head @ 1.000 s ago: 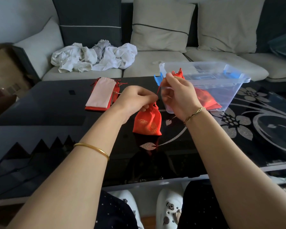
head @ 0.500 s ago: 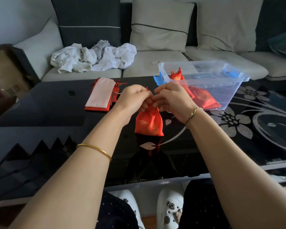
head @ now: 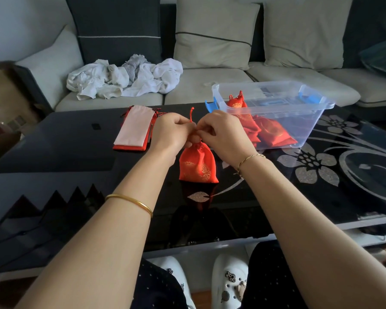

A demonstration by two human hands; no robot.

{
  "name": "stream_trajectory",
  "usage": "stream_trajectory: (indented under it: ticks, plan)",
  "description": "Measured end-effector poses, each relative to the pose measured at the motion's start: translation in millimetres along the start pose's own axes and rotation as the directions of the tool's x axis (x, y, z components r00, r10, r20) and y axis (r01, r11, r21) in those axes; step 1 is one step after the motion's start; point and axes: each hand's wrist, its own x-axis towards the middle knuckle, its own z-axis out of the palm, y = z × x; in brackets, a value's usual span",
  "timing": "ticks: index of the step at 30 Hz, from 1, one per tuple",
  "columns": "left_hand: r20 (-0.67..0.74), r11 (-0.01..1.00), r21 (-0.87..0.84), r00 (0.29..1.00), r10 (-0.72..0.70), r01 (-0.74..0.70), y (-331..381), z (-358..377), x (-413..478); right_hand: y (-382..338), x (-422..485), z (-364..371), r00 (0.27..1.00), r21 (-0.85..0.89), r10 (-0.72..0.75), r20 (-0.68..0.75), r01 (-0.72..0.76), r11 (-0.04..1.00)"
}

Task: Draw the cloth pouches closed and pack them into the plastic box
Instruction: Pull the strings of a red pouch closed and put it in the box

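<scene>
A red cloth pouch (head: 197, 163) with gold embroidery stands on the black glass table (head: 54, 152), its neck gathered tight. My left hand (head: 173, 131) and my right hand (head: 221, 132) meet at that neck, both pinching the red drawstring, and a loop of cord sticks up between them. The clear plastic box (head: 303, 121) sits just right of my hands and holds several red pouches (head: 272, 133). A flat stack of pouches (head: 133, 130), pale one on top, lies left of my hands.
A grey sofa (head: 201, 85) with cushions runs behind the table, with crumpled white cloth (head: 125, 76) on its seat. A brown cardboard box (head: 2, 101) stands at the far left. My knees and white shoes show below the table's near edge.
My right hand has come down from near the box rim to the pouch's neck, next to my left hand. The pouch's neck is now drawn tighter.
</scene>
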Motion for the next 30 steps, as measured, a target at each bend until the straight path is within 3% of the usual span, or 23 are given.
stream_trajectory:
  ticks: [3,6,11,14,16,24,30]
  plan:
    - [-0.085,0.999,-0.005,0.996,0.036,-0.037,2,-1,2,1,1,3,0.996,0.058,0.088,0.008,-0.088,0.994]
    - [-0.119,0.997,-0.056,0.992,0.041,-0.048,5,3,0,2,0,5,0.957,0.299,0.282,0.075,-0.291,0.909]
    - [-0.128,0.961,0.165,0.961,0.245,-0.223,6,1,-1,6,0,3,0.805,0.65,0.535,0.258,-0.554,0.521]
    - [-0.002,0.858,0.386,0.93,0.368,-0.338,1,3,-4,10,-1,1,0.748,0.747,0.558,0.359,-0.589,0.308]
    - [0.034,0.8,0.46,0.908,0.417,-0.385,-4,6,-4,11,-2,-1,0.74,0.769,0.543,0.397,-0.591,0.244]
    - [0.058,0.716,0.549,0.875,0.481,-0.431,-8,11,-1,14,-4,-6,0.745,0.749,0.476,0.467,-0.62,0.236]
    - [0.097,0.677,0.559,0.848,0.52,-0.479,-10,9,2,19,-5,-8,0.787,0.731,0.431,0.441,-0.594,0.336]
